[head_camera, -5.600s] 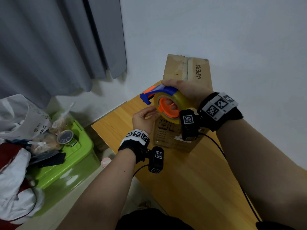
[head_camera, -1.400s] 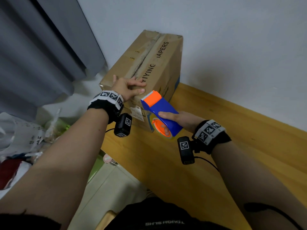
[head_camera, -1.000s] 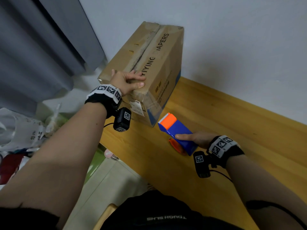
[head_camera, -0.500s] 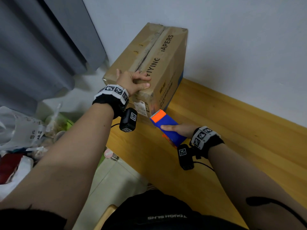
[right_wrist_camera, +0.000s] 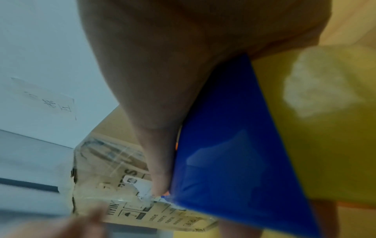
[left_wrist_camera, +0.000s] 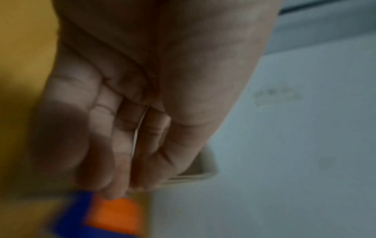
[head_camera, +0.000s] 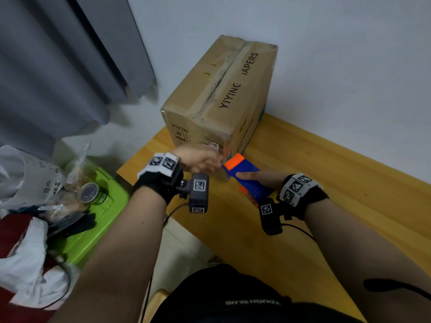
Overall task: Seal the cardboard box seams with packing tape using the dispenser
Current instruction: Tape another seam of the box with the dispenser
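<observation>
A brown cardboard box (head_camera: 221,96) printed "YIYING" stands on the wooden table (head_camera: 338,183) against the wall, its top seam rough and frayed. My right hand (head_camera: 258,177) grips the blue tape dispenser (head_camera: 249,180), whose orange front sits by the box's near lower corner. In the right wrist view my thumb lies along the blue dispenser (right_wrist_camera: 234,161), with the yellowish tape roll (right_wrist_camera: 325,128) beside it and the box (right_wrist_camera: 126,209) ahead. My left hand (head_camera: 200,160) is blurred, its fingers (left_wrist_camera: 122,145) held together and fairly straight, tips at the dispenser's orange end (left_wrist_camera: 114,215).
A green bin (head_camera: 100,213) stands left of the table, piled with plastic bags and a round tin (head_camera: 88,194). Grey curtain (head_camera: 58,66) hangs at the left, and a white wall runs behind the box. Bare wooden tabletop stretches to the right.
My left hand has come off the box top and dropped to the dispenser's orange front. My right hand still holds the dispenser near the box's lower corner.
</observation>
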